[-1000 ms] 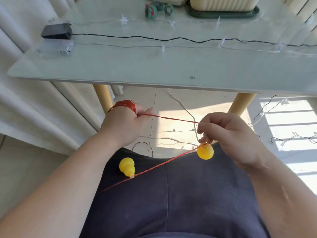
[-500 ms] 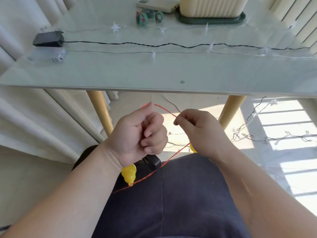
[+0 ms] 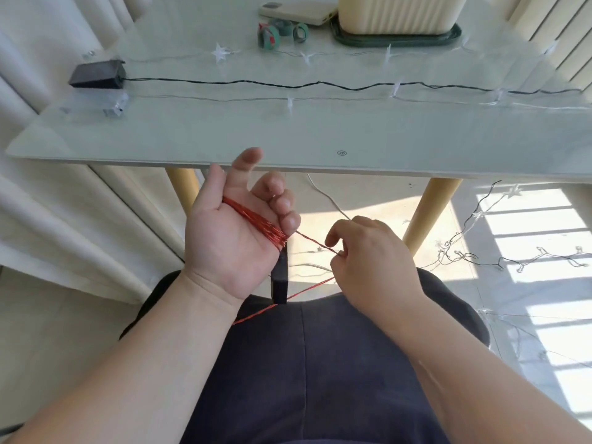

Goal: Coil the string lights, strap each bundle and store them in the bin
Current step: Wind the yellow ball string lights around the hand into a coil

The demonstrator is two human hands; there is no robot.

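The strand of thin red wire string light (image 3: 256, 315) trails across the dark-clad lap and off to the lower left. Change noted: the left hand (image 3: 230, 238), knuckles-up a second ago and a closed fist half a second ago, is now rolled palm-up. The coil of red wire (image 3: 256, 224) lies across its palm. The index finger is extended and the other fingers are curled over the turns, grasping the coil. The right hand (image 3: 368, 257) has come in close and pinches the strand just beside the coil, holding it taut. The two yellow bulbs seen earlier are out of view. A small black box (image 3: 279, 283) hangs below the left hand. Judgement: the wrist roll lays on one more turn. Coiling of this string is under way with slack left, and strapping has not begun. Farther off, the glass desk (image 3: 224, 136) carries a black battery box (image 3: 96, 73) with its black wire (image 3: 288, 85) and a clear star-light string (image 3: 290, 102), both uncoiled. Beyond them are the green strap rolls (image 3: 269, 35) and the cream ribbed bin (image 3: 397, 11).
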